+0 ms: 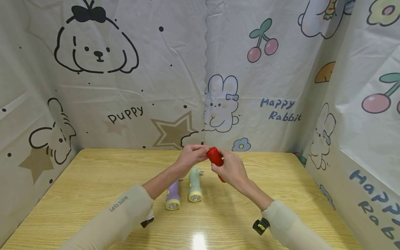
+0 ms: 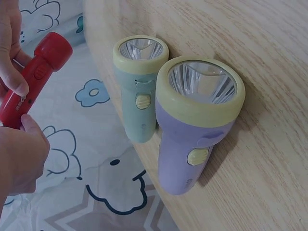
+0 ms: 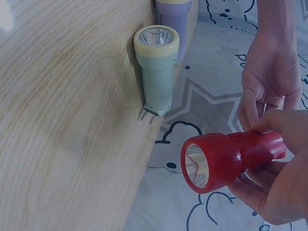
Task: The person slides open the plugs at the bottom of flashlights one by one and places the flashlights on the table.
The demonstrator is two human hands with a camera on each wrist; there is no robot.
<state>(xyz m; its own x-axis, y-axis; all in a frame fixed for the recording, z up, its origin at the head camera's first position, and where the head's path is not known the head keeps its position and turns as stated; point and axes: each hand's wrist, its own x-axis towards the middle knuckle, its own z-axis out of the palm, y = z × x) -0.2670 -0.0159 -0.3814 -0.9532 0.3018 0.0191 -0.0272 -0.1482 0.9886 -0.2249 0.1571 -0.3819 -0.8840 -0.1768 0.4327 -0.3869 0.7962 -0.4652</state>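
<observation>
A red flashlight point(image 1: 215, 157) is up over the far part of the table. My right hand point(image 1: 232, 169) grips it around the body, thumb on one side and fingers on the other. At its tail end, my left hand point(image 1: 191, 155) pinches it with the thumb and fingertips. The right wrist view shows its clear lens facing away from the left hand; in the left wrist view a red switch sits below the head. Nearest to my left forearm lie a purple flashlight point(image 2: 180, 144) and a light green flashlight point(image 2: 139, 106), both with cream rims and switches.
The two flashlights lie side by side on the wooden table point(image 1: 109, 173), lenses toward me. Metal plug prongs point(image 3: 147, 115) stick out from the green one's tail. A printed cloth point(image 1: 175, 86) hangs behind the table and along both sides.
</observation>
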